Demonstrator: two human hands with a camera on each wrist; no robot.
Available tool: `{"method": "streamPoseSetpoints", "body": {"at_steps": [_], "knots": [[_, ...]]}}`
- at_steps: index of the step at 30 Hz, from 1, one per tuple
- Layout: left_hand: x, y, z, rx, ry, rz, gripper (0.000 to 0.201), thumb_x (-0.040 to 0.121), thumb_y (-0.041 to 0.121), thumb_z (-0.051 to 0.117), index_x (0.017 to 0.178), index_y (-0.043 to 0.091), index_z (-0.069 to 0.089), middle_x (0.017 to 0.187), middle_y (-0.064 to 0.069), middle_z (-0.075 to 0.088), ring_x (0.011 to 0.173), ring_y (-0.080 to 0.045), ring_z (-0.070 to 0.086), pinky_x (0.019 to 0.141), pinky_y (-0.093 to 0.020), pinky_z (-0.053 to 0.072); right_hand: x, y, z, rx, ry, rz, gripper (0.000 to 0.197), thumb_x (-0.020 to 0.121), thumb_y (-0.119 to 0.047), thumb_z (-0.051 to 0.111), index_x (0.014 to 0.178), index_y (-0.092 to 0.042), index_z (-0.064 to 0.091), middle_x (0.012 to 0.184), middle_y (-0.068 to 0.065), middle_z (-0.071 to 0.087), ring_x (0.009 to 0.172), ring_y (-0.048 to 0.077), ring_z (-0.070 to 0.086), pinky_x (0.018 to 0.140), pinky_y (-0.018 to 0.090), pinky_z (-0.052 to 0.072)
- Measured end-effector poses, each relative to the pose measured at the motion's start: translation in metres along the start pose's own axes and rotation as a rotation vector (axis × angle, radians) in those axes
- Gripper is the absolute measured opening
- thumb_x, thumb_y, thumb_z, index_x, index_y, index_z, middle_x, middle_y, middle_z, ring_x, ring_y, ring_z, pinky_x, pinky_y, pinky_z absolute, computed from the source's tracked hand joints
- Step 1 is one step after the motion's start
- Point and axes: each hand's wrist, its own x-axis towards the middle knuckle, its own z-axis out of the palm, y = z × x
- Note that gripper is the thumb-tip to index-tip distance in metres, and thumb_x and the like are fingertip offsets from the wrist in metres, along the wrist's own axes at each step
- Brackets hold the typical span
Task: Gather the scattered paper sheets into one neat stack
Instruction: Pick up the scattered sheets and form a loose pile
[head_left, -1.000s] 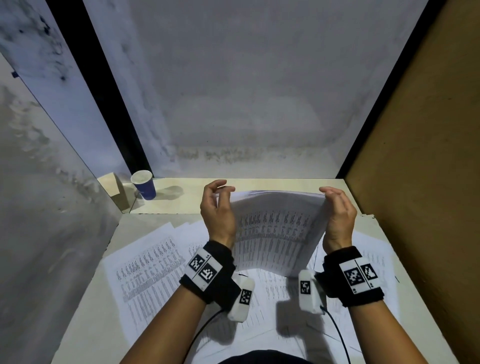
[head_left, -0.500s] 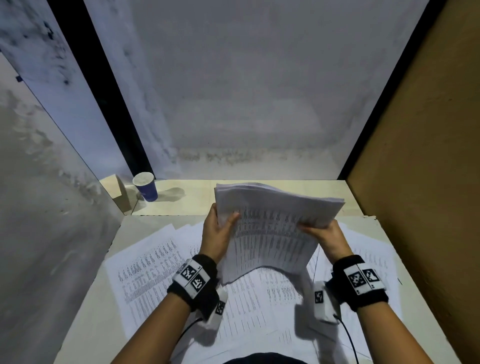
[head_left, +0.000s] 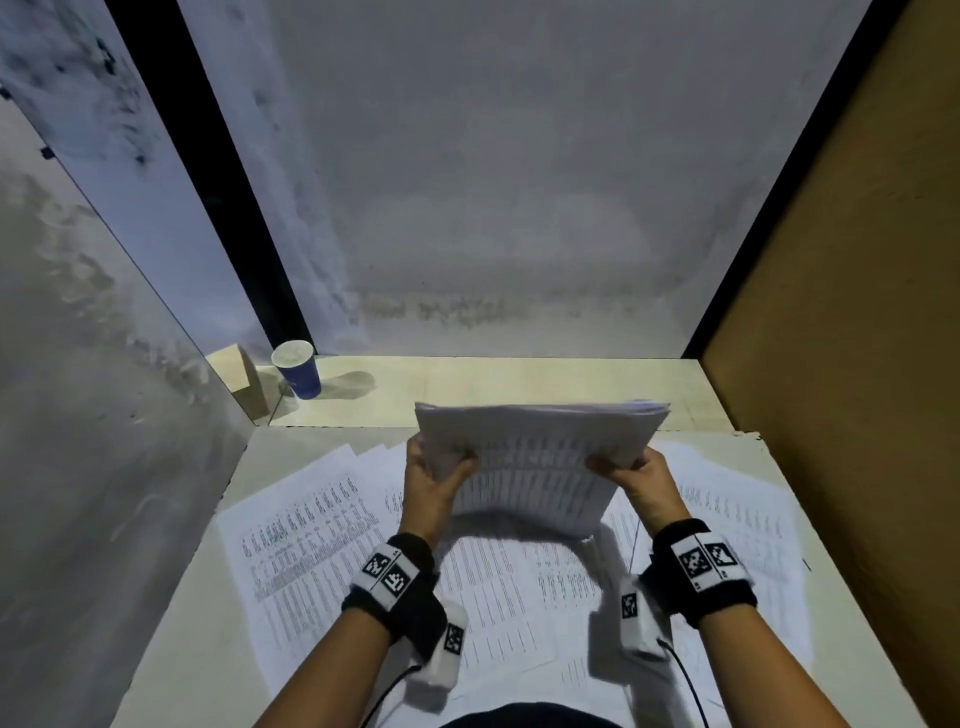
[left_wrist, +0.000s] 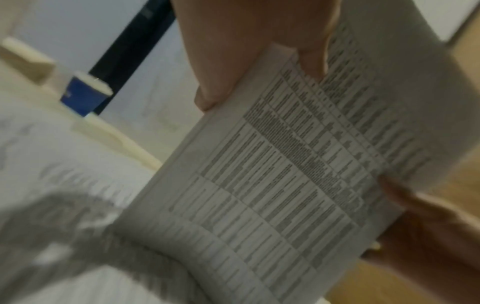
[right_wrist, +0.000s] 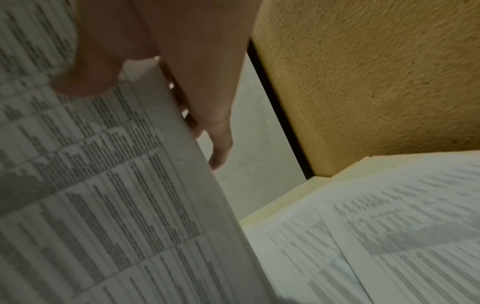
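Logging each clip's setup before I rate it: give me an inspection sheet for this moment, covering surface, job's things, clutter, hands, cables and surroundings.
Surface: pale tabletop, mostly under paper.
Job's things: thick bundle of printed white sheets held off the table; loose printed sheets lie spread beneath, overlapping.
Clutter: blue paper cup upright at the far left corner; small beige block beside it.
Hands: left hand and right hand each grip a side of the bundle, thumbs on top.
Cables: thin black cables run from the wrist cameras.
Surroundings: grey back wall, brown textured panel on the right.
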Motion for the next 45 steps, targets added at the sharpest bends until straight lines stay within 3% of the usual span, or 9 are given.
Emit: {"method": "streamPoseSetpoints", "body": {"at_steps": [3,11,15,18,22,26,30,39,45], "knots": [[-0.001,0.008,0.009,0.035,0.006,0.046,0.017,0.083,0.004,0.059,0.097,0.011,0.055,0.089,0.002,0.063,0.086,-0.017,0.059,0.058,-0.016,0.051,-0.002,-0.004,0.007,0.007,0.012,-0.045,0.023,0.075,0.006,0.066,0.075,-0.017,0.062,0.079,0.0,0.063,0.076,0.013,0.058,0.055,0.006,0.049],[0.006,0.014,-0.012,0.09,-0.026,0.178,0.027,0.089,0.007,0.051,0.112,0.017,0.043,0.105,0.008,0.058,0.094,-0.003,0.061,0.086,-0.025,0.052,-0.005,-0.005,0.003,0.059,0.037,-0.084,0.025,0.082,0.002,0.059,0.105,-0.006,0.055,0.093,-0.004,0.065,0.075,-0.007,0.066,0.07,0.013,0.054],[0.005,-0.015,-0.018,0.279,-0.063,0.081,0.029,0.095,0.017,0.04,0.123,0.021,0.036,0.119,-0.003,0.053,0.111,-0.02,0.053,0.097,-0.038,0.045,-0.008,0.016,0.012,-0.068,-0.001,0.074,0.027,0.085,-0.001,0.056,0.112,-0.003,0.056,0.104,0.008,0.065,0.092,0.015,0.063,0.09,0.036,0.047],[0.006,-0.026,-0.02,0.403,-0.139,0.029,0.028,0.096,0.018,0.036,0.125,0.015,0.034,0.125,-0.008,0.051,0.117,-0.025,0.052,0.1,-0.039,0.043,-0.007,0.03,0.018,-0.112,0.031,0.169,0.026,0.088,-0.005,0.054,0.11,0.006,0.057,0.112,0.024,0.063,0.103,0.033,0.06,0.078,0.03,0.049],[0.014,-0.014,-0.027,0.472,-0.289,0.006,0.031,0.094,0.017,0.042,0.125,0.019,0.036,0.116,-0.003,0.055,0.103,-0.018,0.057,0.091,-0.038,0.051,0.0,0.02,0.013,-0.046,0.129,0.182,0.03,0.089,-0.013,0.054,0.113,0.005,0.056,0.095,0.008,0.064,0.09,0.022,0.062,0.068,0.018,0.048],[0.032,-0.004,-0.028,0.495,-0.375,-0.027,0.034,0.093,0.006,0.045,0.125,0.016,0.042,0.092,0.0,0.061,0.063,0.002,0.06,0.052,-0.012,0.046,0.013,0.012,0.001,0.081,0.171,0.155,0.04,0.09,-0.005,0.053,0.126,0.01,0.045,0.11,0.014,0.058,0.097,0.023,0.057,0.062,0.008,0.05],[0.045,-0.023,-0.032,0.539,-0.191,-0.05,0.029,0.092,0.0,0.043,0.12,0.0,0.051,0.107,-0.014,0.062,0.09,-0.026,0.062,0.08,-0.031,0.049,0.017,0.037,-0.031,-0.111,0.18,0.347,0.045,0.087,-0.011,0.059,0.129,0.0,0.043,0.111,0.013,0.052,0.094,0.028,0.054,0.082,0.038,0.046],[0.04,-0.069,-0.071,0.612,-0.063,-0.2,0.033,0.093,0.007,0.045,0.125,0.001,0.047,0.121,-0.014,0.059,0.108,-0.031,0.057,0.099,-0.043,0.044,-0.063,0.124,-0.186,-0.61,0.7,0.995,0.095,0.078,-0.045,0.064,0.145,-0.004,0.011,0.154,0.024,0.011,0.138,0.045,0.019,0.113,0.055,0.02],[0.026,-0.064,-0.05,0.599,-0.09,-0.179,0.026,0.093,0.002,0.041,0.117,0.001,0.05,0.112,-0.009,0.059,0.096,-0.021,0.055,0.083,-0.03,0.041,-0.062,0.128,-0.169,-0.58,0.604,0.997,0.091,0.074,-0.041,0.068,0.141,-0.003,0.02,0.135,0.029,0.045,0.109,0.047,0.053,0.089,0.049,0.047]]}}
